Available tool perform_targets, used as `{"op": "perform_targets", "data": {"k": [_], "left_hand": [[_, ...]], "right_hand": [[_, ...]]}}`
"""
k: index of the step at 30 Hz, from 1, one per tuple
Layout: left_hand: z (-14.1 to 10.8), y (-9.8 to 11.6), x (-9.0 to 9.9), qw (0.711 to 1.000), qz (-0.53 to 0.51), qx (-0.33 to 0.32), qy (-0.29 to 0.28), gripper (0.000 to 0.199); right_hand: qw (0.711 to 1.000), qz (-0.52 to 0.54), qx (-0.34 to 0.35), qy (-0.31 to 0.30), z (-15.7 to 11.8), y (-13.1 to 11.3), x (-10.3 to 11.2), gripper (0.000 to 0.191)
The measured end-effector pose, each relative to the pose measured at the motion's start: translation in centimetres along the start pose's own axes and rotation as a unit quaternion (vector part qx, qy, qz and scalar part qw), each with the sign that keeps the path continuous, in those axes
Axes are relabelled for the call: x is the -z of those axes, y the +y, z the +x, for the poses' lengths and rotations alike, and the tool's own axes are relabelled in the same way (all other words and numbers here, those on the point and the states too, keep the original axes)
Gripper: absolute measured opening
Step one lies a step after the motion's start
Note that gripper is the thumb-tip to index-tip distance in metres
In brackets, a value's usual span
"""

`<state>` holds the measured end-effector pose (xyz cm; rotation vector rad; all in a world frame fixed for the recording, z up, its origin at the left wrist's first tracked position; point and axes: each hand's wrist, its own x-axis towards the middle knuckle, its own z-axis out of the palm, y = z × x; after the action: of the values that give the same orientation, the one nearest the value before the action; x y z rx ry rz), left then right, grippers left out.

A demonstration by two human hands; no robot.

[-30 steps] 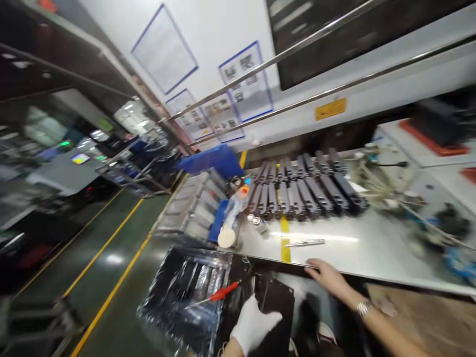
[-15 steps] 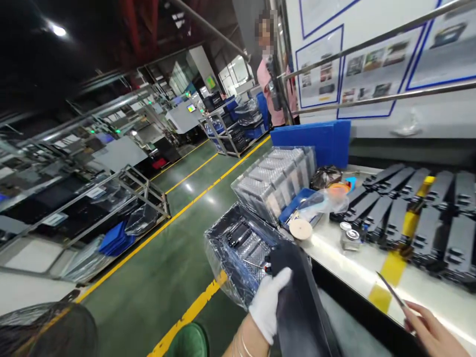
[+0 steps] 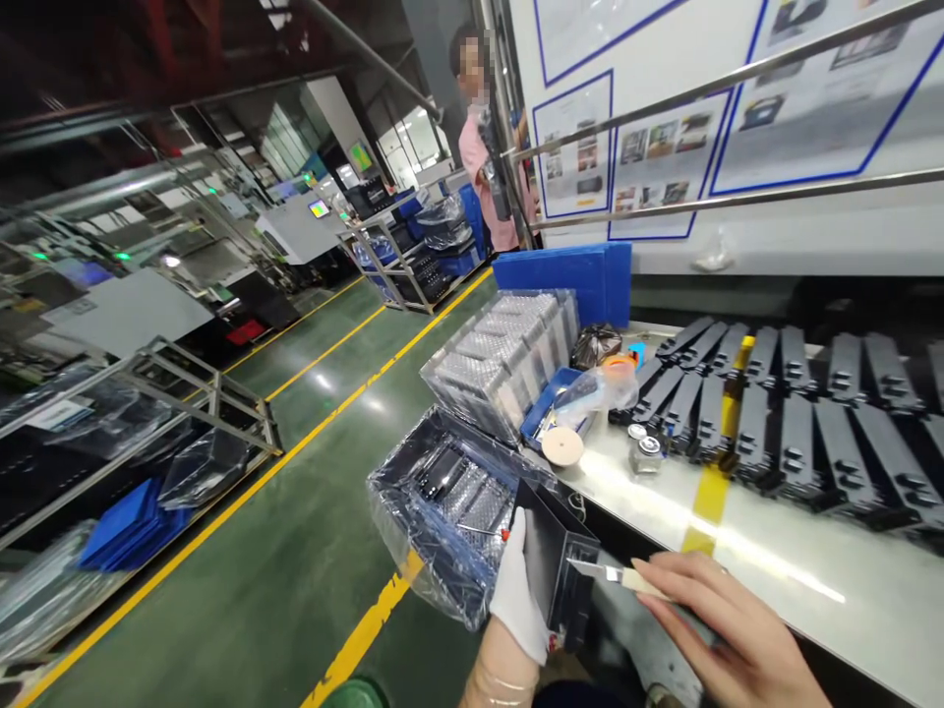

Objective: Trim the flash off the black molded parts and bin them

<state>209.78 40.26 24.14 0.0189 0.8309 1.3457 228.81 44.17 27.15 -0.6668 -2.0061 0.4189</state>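
The black plastic part (image 3: 550,568) stands on edge in the gloved left hand (image 3: 520,598), whose grip is closed round its lower left side, thumb side up against the panel. It hangs in the air off the front edge of the counter (image 3: 782,580), just right of the bagged tray (image 3: 449,506) of similar parts.

The bare right hand (image 3: 727,629) has its grip closed on the pale handle of a small blade (image 3: 594,569). The metal tip points left and lies on, or just at, the near edge of the part, close to the right of the gloved fingers.

The main risk I see is a slip. The blade points toward the left grip, so if it skids off the hard edge it could run into the glove, which looks like thin fabric and would stop little. Too steep an angle could gouge the face of the part rather than skim its edge.

The hold is one-handed and low on the panel. Side pressure from the blade could twist the part loose, and it would fall to the green floor (image 3: 295,551) rather than onto the counter, since nothing lies beneath it. The loose plastic wrap of the tray, just left of the grip, might also snag the part's corner.
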Motion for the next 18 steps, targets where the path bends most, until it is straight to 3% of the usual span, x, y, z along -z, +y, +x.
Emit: {"op": "perform_targets", "data": {"k": [4, 6, 10, 14, 18], "left_hand": [[-0.5, 1.0, -0.9, 0.991, -0.126, 0.036, 0.013, 0.058], [-0.7, 1.4, -0.7, 0.987, -0.148, 0.055, 0.013, 0.056], [-0.3, 1.5, 1.0, 0.987, -0.149, 0.059, 0.015, 0.048], [0.1, 1.1, 1.8, 0.992, -0.104, 0.023, 0.059, 0.054], [-0.1, 1.1, 0.8, 0.989, -0.094, 0.003, 0.115, 0.036]], "right_hand": [[0.996, -0.049, -0.042, 0.062, 0.4, 0.7, 1.6, 0.011], [0.995, -0.039, -0.069, 0.062, 0.8, 0.5, 2.9, 0.014], [0.992, 0.057, -0.094, -0.065, 1.2, -1.2, 4.6, 0.026], [0.965, 0.125, -0.142, -0.181, 0.4, -2.7, 4.2, 0.037], [0.954, 0.140, -0.162, -0.209, -0.5, -3.0, 4.0, 0.042]]}}
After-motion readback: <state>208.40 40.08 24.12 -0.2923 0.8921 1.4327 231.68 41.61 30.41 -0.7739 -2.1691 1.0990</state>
